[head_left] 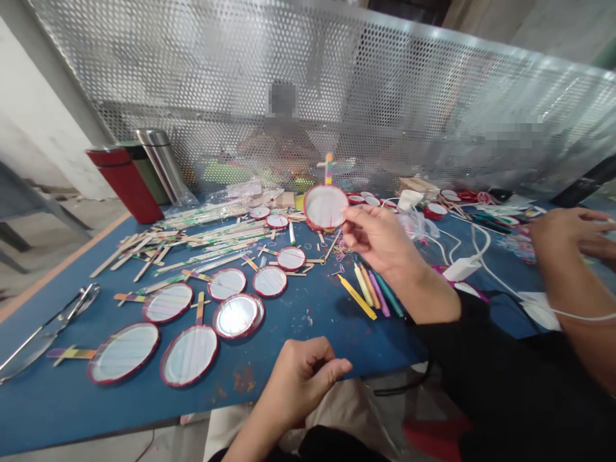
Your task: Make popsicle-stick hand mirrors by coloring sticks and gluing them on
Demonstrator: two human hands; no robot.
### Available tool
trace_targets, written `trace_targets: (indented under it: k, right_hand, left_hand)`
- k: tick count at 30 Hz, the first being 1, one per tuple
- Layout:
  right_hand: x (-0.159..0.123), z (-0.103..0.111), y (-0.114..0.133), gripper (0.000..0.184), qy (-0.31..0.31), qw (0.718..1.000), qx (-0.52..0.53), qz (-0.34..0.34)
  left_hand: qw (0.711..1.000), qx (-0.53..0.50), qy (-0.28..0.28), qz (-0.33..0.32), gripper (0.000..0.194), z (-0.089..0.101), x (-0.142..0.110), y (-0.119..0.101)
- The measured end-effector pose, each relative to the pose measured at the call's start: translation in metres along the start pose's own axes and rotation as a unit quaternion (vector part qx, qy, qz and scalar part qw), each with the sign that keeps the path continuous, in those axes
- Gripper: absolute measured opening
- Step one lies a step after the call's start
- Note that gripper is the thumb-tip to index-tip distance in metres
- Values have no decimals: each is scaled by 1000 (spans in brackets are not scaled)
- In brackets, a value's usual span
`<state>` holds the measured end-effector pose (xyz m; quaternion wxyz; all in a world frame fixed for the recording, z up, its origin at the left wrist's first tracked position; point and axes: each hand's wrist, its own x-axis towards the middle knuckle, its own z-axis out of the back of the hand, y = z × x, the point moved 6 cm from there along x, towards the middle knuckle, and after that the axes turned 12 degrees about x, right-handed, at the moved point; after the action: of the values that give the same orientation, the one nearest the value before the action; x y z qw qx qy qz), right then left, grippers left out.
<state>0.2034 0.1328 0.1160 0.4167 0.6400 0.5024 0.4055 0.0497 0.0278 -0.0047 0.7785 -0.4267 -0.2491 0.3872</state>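
Perforated metal panel [216, 83], standing along the far side of the blue worktop [289, 321]. Far left corner: three flasks grouped together, comprising a red flask [128, 186], a green flask [149, 170] partly hidden behind it, and a silver flask [162, 160] with a metallic lid. Left edge: a pair of spectacles [36, 350] with clear lenses, lying near the border. Right side: a white power adapter [462, 269] with white cable [513, 285] looped about it. Beyond the left edge, a grey chair [29, 192], cut off by the frame, before a pale wall [48, 109].
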Motion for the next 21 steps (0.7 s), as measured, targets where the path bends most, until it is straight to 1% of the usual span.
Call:
trace_targets:
  k: [3,4,6,8,11,15,18,21]
  right_hand:
    - [21,5,21,20,-30,997,-10,69]
    - [27,6,24,20,-43,996,-22,77]
    - [40,8,21,20,-58,995,-51,68]
    - [53,6,5,21,-50,995,-81,33]
    - [66,0,-31,24,-17,990,-132,-39]
    - [75,-13,-79,16,22,971,-200,-128]
    - [80,-29,-101,21,54,957,-233,-165]
    - [83,-51,-112,26,90,948,-250,-175]
  left_hand:
    - [1000,13,-1,-7,45,-2,0,2]
    - [1000,16,-1,-10,46,-2,-1,2]
    - [1000,21,0,-14,46,-3,-1,3]
    - [1000,21,-1,-17,46,-4,-2,4]
    - [1000,17,0,-18,47,-4,-3,3]
    - [1000,15,1,-15,48,-4,-3,2]
    - [1000,6,3,-9,50,-4,-3,2]
    - [1000,2,3,-5,52,-4,-4,2]
